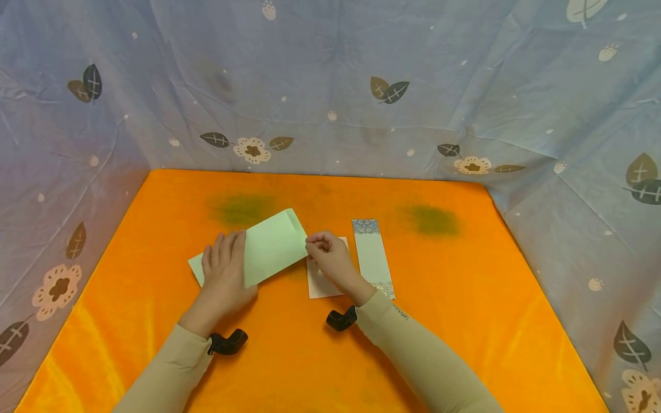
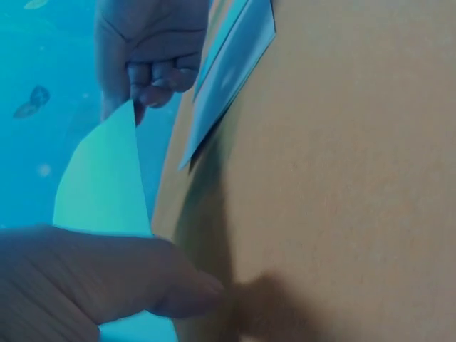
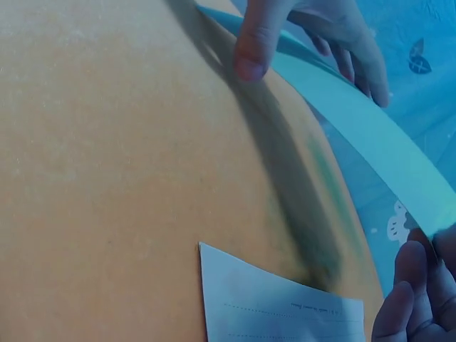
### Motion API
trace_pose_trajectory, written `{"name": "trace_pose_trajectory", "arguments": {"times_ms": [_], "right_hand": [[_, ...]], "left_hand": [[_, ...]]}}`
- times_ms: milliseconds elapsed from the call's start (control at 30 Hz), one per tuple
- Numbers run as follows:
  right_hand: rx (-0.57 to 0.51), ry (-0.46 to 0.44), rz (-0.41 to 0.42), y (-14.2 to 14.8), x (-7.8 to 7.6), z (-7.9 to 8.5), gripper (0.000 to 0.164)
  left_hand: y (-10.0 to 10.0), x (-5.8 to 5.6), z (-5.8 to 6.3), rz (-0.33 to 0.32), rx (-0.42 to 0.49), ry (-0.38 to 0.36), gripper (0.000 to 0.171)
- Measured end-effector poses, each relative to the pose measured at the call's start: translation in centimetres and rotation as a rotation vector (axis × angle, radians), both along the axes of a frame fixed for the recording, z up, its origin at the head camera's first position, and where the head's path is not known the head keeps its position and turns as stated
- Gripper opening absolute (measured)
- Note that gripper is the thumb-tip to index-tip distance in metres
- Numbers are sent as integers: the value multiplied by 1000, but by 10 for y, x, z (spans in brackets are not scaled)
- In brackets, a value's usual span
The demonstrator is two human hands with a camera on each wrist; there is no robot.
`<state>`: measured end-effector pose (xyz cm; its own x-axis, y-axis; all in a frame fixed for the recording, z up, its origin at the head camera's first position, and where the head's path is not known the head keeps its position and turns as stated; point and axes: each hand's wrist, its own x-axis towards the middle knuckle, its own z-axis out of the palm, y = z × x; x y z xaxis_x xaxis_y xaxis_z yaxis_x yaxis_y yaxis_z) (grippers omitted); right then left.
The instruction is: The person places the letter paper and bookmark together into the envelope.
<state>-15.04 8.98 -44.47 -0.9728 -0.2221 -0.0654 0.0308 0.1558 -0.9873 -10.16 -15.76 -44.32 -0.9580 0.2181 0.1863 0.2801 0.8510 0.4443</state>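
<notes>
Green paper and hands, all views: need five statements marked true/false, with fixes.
1. The right hand pinches the right end of the green paper. True.
2. The left hand touches nothing. False: it holds the green paper.
3. The patterned sheet lies right of the pinkish sheet. True.
4. The green paper lies flat on the table. False: it is raised and bowed.
5. In the head view, the tablecloth is blue. False: it's orange.

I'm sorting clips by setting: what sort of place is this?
Probably a curtained-off tabletop workspace: patterned cloth hangs around an orange-covered table, and a pale green paper is being handled there.
</notes>
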Motion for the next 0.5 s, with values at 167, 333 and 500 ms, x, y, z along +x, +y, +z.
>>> {"name": "trace_pose_trajectory", "arguments": {"times_ms": [167, 333, 500], "right_hand": [[26, -17, 64, 0, 1, -2, 21], [46, -43, 106, -2, 2, -6, 27], [49, -75, 135, -1, 4, 1, 30]], "left_hand": [[2, -1, 0, 27, 3, 14, 114], [4, -2, -1, 44, 11, 40, 118], [4, -2, -1, 45, 22, 28, 114]]}}
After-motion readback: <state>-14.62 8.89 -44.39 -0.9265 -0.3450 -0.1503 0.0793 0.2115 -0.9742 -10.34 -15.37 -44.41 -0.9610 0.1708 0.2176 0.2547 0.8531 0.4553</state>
